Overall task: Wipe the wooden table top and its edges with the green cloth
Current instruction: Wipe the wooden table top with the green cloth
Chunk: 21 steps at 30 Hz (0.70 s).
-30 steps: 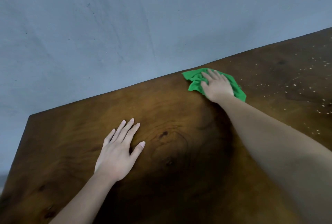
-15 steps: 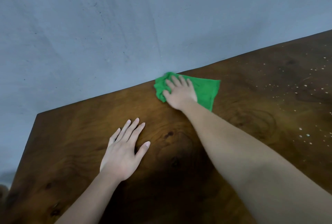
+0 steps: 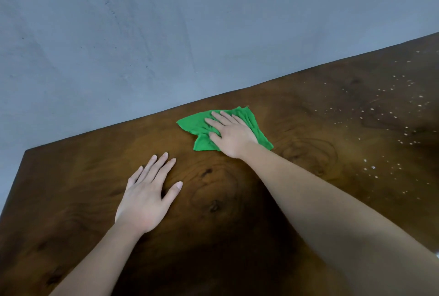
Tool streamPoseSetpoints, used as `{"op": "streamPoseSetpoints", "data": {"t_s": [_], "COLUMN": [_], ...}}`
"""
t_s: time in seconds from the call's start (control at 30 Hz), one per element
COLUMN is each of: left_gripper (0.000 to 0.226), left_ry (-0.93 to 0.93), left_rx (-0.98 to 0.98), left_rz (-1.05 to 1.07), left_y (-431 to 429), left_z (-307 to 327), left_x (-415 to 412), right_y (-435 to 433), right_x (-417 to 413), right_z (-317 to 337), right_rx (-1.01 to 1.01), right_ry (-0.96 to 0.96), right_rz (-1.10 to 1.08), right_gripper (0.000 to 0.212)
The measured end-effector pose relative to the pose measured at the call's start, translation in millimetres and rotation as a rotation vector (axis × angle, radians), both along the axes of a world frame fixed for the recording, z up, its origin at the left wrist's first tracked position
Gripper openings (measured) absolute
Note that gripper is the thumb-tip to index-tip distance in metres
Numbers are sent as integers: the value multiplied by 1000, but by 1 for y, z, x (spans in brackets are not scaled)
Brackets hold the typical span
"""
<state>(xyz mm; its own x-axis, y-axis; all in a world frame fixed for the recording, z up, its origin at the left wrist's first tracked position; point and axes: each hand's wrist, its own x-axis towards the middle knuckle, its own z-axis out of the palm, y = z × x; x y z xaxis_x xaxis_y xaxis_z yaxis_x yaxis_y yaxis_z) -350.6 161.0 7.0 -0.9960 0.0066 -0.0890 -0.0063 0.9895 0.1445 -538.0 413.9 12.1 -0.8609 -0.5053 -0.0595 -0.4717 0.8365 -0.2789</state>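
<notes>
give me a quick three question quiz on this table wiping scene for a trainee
1. True or false: the left hand lies flat on the bare table.
2. What lies under the right hand?
3. The white specks sit: A) left of the cloth, B) right of the cloth, C) under the left hand.

Key:
1. True
2. The green cloth
3. B
</notes>
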Motion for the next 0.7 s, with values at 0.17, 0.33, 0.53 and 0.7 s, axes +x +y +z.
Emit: {"op": "streamPoseSetpoints", "data": {"t_s": [0.17,0.33,0.53,0.7], "left_gripper": [97,96,101,96], "left_ry": [2,7,24,17], "left_rx": [7,-5,-18,-29], "left_rz": [-17,-28,-45,-83], "left_y": [2,2,-1,-1], "left_z": [5,4,0,1], "left_x": [1,2,1,1], "right_y": [89,167,177,144], "right_x": [12,43,100,151], "right_z": [0,-2,-3,-4], "right_rx": [0,5,49,48], "right_ry": [3,-2,0,-5], "right_rz": [-219,-466,-709,-656], "right_gripper": [64,64,68,71]}}
